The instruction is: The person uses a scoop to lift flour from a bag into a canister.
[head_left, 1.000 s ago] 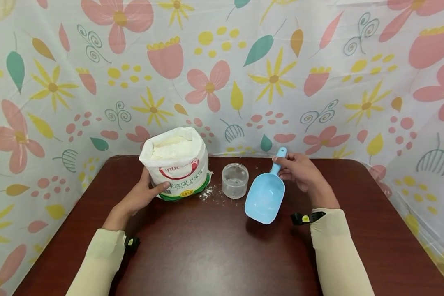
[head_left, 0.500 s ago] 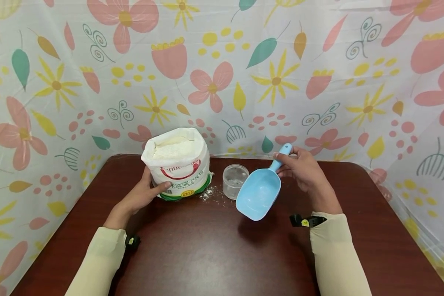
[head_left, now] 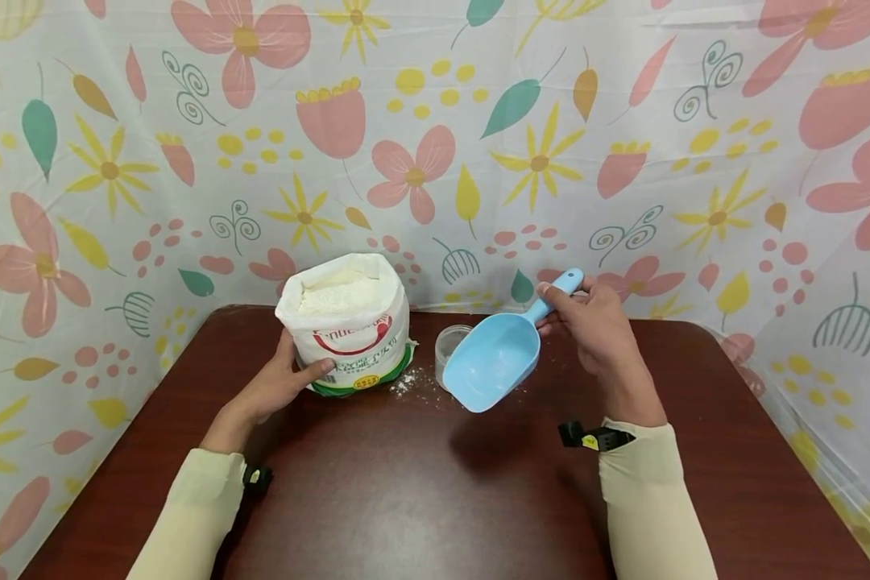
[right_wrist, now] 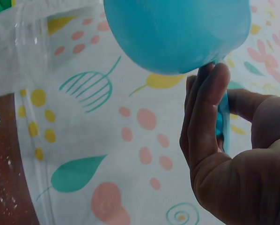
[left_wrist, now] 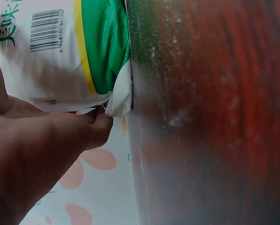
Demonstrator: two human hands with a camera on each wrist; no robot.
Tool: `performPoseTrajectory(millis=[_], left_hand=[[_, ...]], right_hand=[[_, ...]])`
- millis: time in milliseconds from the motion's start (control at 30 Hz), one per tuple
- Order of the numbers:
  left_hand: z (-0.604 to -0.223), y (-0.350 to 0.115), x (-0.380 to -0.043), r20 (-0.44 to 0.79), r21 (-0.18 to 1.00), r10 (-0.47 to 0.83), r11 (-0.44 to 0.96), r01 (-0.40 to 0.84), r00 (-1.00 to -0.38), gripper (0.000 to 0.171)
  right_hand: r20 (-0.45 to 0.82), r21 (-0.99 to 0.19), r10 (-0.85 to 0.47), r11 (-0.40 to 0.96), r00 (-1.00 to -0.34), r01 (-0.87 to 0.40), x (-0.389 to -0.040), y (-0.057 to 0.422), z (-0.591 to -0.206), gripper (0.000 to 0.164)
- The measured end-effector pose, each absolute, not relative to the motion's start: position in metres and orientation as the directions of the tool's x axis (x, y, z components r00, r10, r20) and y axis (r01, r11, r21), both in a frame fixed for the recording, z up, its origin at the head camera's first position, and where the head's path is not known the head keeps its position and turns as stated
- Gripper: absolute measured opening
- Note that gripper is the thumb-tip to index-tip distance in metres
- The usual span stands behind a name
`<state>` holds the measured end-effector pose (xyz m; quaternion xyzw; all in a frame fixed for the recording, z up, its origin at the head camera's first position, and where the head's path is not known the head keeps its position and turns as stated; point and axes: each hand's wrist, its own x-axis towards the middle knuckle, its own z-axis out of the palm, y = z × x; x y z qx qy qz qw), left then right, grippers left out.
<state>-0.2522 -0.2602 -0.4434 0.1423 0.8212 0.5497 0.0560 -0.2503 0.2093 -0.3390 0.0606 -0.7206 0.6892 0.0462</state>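
Observation:
An open-topped bag of flour [head_left: 355,338], white with a green base, stands at the back left of the table. My left hand [head_left: 283,383] holds its lower left side, thumb across the front and fingers around the side. In the left wrist view, those fingers reach the bag's bottom corner. My right hand [head_left: 598,322] grips the handle of a light blue scoop [head_left: 493,358], which is raised above the table with its bowl pointing down and left. Partly hidden behind the scoop is a clear round container [head_left: 445,350]. No flour shows in the scoop's bowl.
Spilled flour [head_left: 406,379] dusts the wooden table [head_left: 406,491] between the bag and the container. A flower-patterned curtain [head_left: 420,97] hangs right behind the table's back edge.
My right hand has lifted the scoop and swung it left, so its bowl now covers part of the clear container. The left hand and the flour bag stay where they were.

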Motion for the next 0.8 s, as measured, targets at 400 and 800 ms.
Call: performPoseTrajectory(millis=[400,800], left_hand=[[-0.442,-0.260,-0.254,0.066,0.918,0.290,0.358,0.172,-0.955,0.098],[-0.445,-0.262,-0.255,0.058,0.917,0.285,0.363,0.164,-0.957,0.098]], right_hand=[[0.279,-0.958,0.056,-0.058,-0.959,-0.282,-0.245,0.190,-0.326,0.035],[0.354,-0.916,0.231,-0.112,-0.906,-0.386,-0.243,0.156,-0.317,0.028]])
